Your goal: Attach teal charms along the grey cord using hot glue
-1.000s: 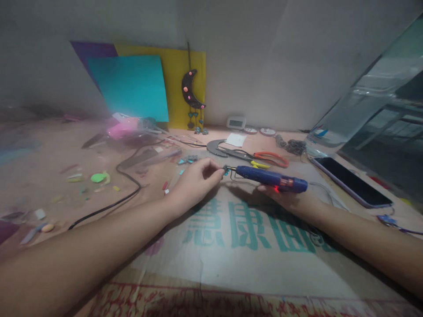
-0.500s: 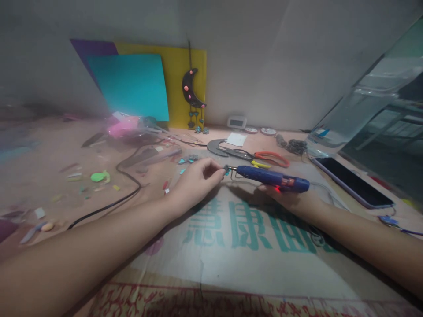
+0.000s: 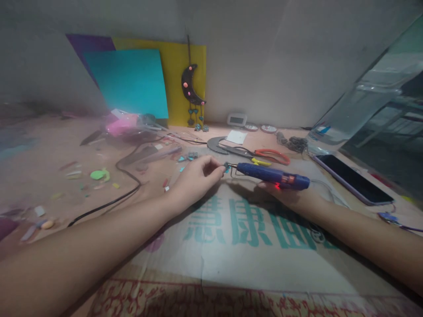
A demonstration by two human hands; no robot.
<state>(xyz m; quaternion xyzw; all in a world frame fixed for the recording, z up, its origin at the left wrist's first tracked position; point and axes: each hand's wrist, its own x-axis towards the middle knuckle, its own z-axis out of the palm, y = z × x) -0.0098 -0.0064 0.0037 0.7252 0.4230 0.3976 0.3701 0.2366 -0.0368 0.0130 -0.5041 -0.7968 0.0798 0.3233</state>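
Note:
My right hand (image 3: pixel 291 196) is wrapped round a blue glue gun (image 3: pixel 264 173) with a red light glowing on its lower side. Its metal nozzle points left and meets a small grey-and-teal piece (image 3: pixel 226 166). That piece is pinched between the thumb and fingertips of my left hand (image 3: pixel 200 178); its exact shape is too small to make out. Just behind the left hand lie several small teal and grey pieces (image 3: pixel 188 157). A dark grey crescent shape (image 3: pixel 216 144) rests on the table beyond, near scissors with orange handles (image 3: pixel 272 155).
A decorated dark moon ornament (image 3: pixel 189 86) hangs before yellow and teal sheets (image 3: pixel 127 83). At right are a phone (image 3: pixel 353 179), grey yarn (image 3: pixel 295 143) and a clear plastic container (image 3: pixel 350 110). A black cable (image 3: pixel 109 204) and clay scraps (image 3: pixel 98 175) lie left. Printed paper (image 3: pixel 247 264) lies beneath.
Both hands, the glue gun and the small piece keep nearly the same positions. The whole view has shifted slightly, with things sitting a little higher in the picture.

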